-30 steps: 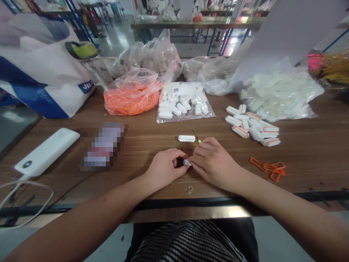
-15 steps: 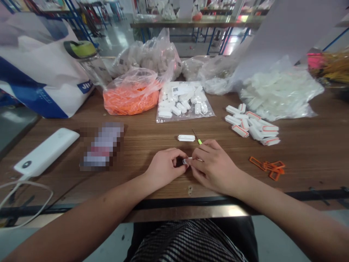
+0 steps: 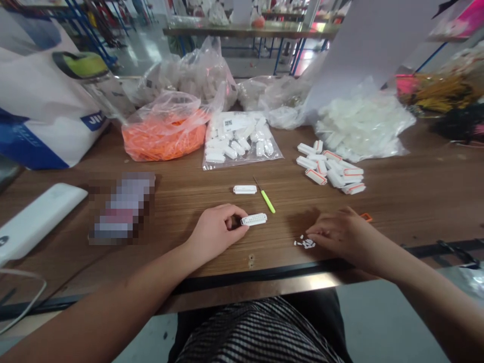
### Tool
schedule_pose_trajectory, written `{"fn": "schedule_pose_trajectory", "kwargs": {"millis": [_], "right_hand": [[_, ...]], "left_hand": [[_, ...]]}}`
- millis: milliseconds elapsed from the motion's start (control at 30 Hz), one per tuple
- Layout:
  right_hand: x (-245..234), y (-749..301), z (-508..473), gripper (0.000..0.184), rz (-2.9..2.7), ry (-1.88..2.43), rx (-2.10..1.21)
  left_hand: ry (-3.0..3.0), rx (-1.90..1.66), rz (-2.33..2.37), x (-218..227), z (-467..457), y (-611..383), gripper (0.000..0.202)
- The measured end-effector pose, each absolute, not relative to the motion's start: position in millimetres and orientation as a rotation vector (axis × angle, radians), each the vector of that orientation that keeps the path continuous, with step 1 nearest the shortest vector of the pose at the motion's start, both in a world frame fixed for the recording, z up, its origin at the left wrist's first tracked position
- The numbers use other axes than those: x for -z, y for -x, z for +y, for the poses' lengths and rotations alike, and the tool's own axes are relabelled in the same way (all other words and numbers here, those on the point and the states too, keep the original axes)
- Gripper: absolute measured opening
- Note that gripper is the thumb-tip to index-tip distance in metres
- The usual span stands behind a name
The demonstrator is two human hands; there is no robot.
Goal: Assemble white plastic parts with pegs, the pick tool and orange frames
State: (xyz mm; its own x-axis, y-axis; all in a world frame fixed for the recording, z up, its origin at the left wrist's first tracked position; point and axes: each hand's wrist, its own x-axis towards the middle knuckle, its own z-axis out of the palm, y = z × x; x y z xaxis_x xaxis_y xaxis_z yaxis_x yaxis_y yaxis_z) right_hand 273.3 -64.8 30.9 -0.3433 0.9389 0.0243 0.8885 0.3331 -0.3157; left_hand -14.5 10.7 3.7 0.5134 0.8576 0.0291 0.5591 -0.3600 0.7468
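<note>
My left hand [image 3: 215,229] grips a white plastic connector housing [image 3: 254,219] by its left end, between thumb and fingers. Rows of small holes face up on it. Over to the right, my right hand [image 3: 342,234] has its fingertips pinched together at a little heap of tiny white plastic pieces [image 3: 308,243]; anything between those fingertips is too small to make out. A second white connector housing [image 3: 245,189] lies beyond the held one. Beside it rests a thin pick with a yellow-green handle [image 3: 268,201]. Part of an orange frame [image 3: 366,217] shows behind my right hand.
White housings with orange edges [image 3: 335,171] lie piled at right. Farther back are bags of orange parts [image 3: 166,136], white housings [image 3: 242,141] and translucent pieces [image 3: 359,123]. A phone-like blurred object [image 3: 124,204] and a white power bank [image 3: 45,219] lie left.
My right hand has left the held housing and moved right to the tiny white pieces. The housing in my left hand now shows its holes. The view has turned slightly right.
</note>
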Motion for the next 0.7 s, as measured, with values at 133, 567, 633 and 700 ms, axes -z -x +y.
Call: {"fn": "schedule_pose_trajectory", "kwargs": {"millis": [133, 567, 633, 700], "right_hand": [[-27, -269, -67, 0.021, -2.364, 1.651, -0.498], [-26, -253, -56, 0.023, -2.380, 1.914, -0.367], [-24, -254, -57, 0.027, -2.351, 1.919, -0.367], [-24, -256, -58, 0.027, -2.309, 1.921, -0.410]], "left_hand": [[-2.074, -0.557, 1.158, -4, 11, 15, 0.012], [-2.073, -0.561, 1.142, -3, 11, 16, 0.012], [-2.080, -0.561, 1.137, -4, 11, 15, 0.011], [-2.084, -0.562, 1.139, -4, 11, 15, 0.011]]}}
